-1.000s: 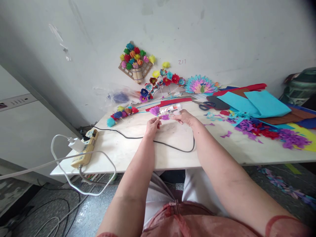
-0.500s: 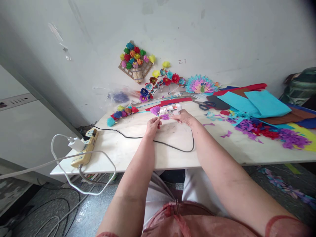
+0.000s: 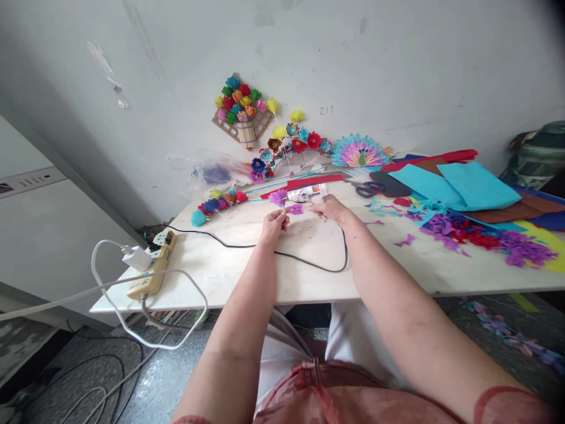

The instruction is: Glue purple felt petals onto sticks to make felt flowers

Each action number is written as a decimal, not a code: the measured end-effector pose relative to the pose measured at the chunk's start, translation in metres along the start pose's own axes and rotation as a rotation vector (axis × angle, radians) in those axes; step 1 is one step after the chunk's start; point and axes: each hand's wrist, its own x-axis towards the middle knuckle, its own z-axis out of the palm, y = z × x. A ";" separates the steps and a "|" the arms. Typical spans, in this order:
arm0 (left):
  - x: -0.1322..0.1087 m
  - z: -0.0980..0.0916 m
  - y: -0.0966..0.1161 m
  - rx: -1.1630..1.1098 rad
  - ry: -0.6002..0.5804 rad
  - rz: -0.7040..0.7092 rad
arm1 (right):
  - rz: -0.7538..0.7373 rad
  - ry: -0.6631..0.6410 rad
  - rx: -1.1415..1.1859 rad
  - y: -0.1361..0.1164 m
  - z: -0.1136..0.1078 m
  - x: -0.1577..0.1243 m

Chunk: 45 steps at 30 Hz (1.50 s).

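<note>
Glue gun (image 3: 308, 193) gripped in right hand (image 3: 330, 209) was nudged rightward, kept near purple paper flower (image 3: 278, 197) pinched in left hand (image 3: 274, 227).

a ruffled purple flower (image 3: 278, 198) leans left beside a white glue gun (image 3: 306, 193).

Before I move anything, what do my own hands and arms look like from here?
The left hand and right hand are ungloved, and both forearms are bare. The right sleeve is short, rust-red, with a darker red hem; only a sliver of the left sleeve shows.
</note>
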 end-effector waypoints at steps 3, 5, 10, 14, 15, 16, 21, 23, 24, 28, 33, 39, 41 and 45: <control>-0.001 0.001 0.002 -0.026 0.006 -0.010 | -0.004 -0.007 0.005 0.000 0.000 0.000; -0.002 0.001 0.003 -0.043 0.012 -0.013 | -0.003 -0.014 0.000 0.001 -0.001 0.000; 0.000 0.000 0.001 -0.064 0.010 -0.007 | -0.008 -0.028 -0.021 0.003 -0.001 0.001; 0.001 0.000 0.000 -0.066 0.012 -0.004 | -0.006 -0.027 -0.040 0.005 -0.001 0.002; 0.001 0.000 0.000 -0.065 0.013 -0.003 | -0.006 -0.025 -0.042 0.005 -0.001 0.002; 0.001 -0.001 0.000 -0.063 0.014 -0.003 | -0.007 -0.024 -0.043 0.005 -0.001 0.002; 0.001 -0.001 0.000 -0.060 0.011 -0.001 | -0.006 -0.014 -0.037 0.005 0.000 0.002; 0.001 -0.001 -0.001 -0.062 0.010 -0.002 | -0.005 -0.005 -0.041 0.004 0.000 0.002; 0.001 -0.001 -0.001 -0.063 0.011 -0.003 | -0.006 0.000 -0.043 0.004 0.000 0.002; 0.001 0.000 -0.001 -0.051 0.005 -0.005 | -0.012 0.027 -0.021 0.002 0.001 0.002; 0.000 0.001 0.001 -0.036 0.000 -0.016 | 0.020 0.161 0.022 0.000 0.003 0.004; -0.001 0.001 0.002 -0.035 0.008 -0.007 | 0.154 0.420 -0.300 0.001 -0.006 0.009; 0.000 0.000 0.001 -0.043 0.006 -0.004 | 0.206 0.459 -0.552 0.000 -0.008 0.009; 0.001 -0.001 0.000 -0.062 -0.002 0.005 | 0.299 0.432 -0.891 -0.001 -0.010 0.007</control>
